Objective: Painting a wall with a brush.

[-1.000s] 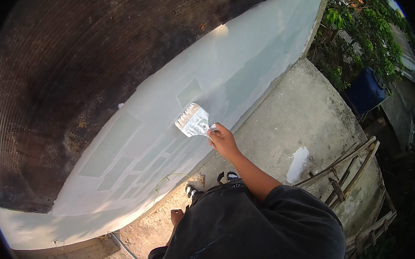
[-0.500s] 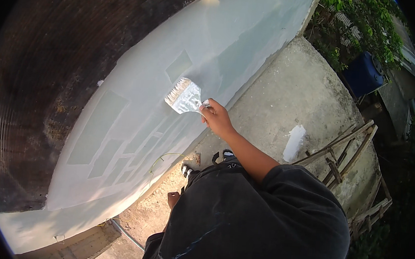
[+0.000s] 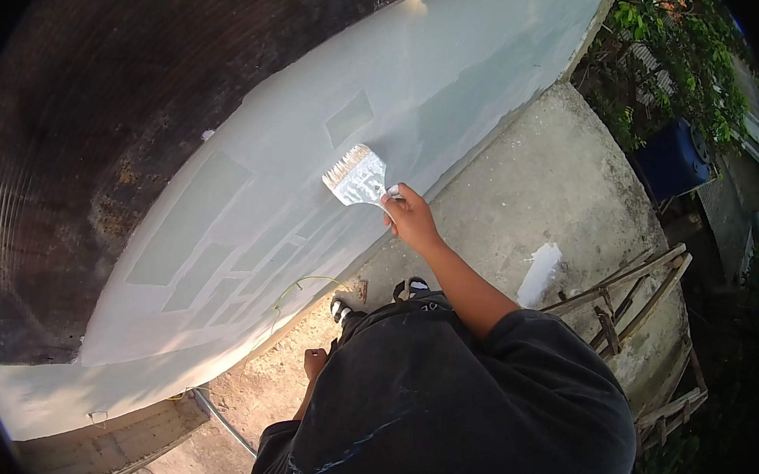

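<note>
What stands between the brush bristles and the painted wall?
Nothing visible. The right hand holds the brush, and its bristles lie flat against the wall, with no object between them.

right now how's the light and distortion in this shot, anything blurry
Head view: strong fisheye, the wall and ladder bow toward a black rim. Sun lights the wall's upper part with a bright spot near its top edge; the dark ceiling and the torso are in shade. The brush and right hand look sharp; the left hand is dim.
</note>
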The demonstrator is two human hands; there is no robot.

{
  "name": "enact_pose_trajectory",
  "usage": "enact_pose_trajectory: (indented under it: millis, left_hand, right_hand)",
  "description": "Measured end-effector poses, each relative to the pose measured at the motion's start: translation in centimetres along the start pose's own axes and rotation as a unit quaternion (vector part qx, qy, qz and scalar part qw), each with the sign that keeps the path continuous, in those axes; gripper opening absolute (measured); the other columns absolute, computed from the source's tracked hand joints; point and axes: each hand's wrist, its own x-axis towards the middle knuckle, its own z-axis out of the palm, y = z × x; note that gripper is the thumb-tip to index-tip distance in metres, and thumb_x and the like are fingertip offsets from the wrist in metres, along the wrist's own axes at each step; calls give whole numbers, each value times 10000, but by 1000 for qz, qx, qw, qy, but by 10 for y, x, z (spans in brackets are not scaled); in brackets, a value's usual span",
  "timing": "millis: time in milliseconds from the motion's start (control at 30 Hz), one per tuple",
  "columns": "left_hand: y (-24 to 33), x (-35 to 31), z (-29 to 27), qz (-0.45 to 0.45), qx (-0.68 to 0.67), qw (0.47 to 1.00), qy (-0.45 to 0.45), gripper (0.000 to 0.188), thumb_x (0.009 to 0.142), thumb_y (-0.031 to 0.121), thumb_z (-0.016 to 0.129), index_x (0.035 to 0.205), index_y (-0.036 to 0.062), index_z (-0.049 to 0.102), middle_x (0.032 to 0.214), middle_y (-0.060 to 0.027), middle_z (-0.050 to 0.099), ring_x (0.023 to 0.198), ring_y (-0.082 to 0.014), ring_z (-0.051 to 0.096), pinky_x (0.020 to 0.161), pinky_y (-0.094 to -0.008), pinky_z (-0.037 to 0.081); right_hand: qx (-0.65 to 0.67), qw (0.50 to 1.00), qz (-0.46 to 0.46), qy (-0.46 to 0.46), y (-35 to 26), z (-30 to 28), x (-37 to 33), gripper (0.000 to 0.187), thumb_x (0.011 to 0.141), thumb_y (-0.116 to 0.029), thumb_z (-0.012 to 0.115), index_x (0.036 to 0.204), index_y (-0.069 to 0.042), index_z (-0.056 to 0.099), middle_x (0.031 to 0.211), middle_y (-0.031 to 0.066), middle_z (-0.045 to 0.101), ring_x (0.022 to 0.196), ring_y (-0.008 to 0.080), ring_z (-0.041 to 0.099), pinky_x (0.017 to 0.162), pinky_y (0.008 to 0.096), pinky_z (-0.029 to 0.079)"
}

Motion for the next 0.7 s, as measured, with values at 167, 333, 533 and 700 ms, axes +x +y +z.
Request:
enact_pose_trajectory:
  millis: [167,333,533,700]
  left_hand:
    - [7,8,1,24,-10,1000,8,295,783,292,546,930,39,584,969,-226,632,923,-395,600,798,-442,475]
    - [17,-6,-5,36,16,999,6,281,797,289,534,928,45,582,957,-232,632,913,-403,602,791,-447,480]
    - [-6,10,2,25,2,1000,-14,299,790,296,547,946,43,582,995,-234,623,954,-402,589,816,-447,466]
    - [-3,13,-2,27,-7,1000,-5,299,790,295,552,945,40,582,989,-229,626,946,-398,591,814,-441,467]
  right_hand:
    - [-61,998,19,8,20,-6,-2,149,911,-200,542,868,-59,521,604,22,550,451,69,450,419,233,356]
    - [-24,1000,9,9,12,-13,-3,145,911,-196,541,874,-57,526,617,23,558,466,67,459,437,235,374]
    - [-70,997,3,21,15,-9,3,152,912,-194,541,875,-47,533,627,23,562,500,64,487,454,228,388]
    - [-46,998,24,18,18,-10,-2,158,911,-200,544,876,-47,533,622,18,556,521,62,498,455,227,388]
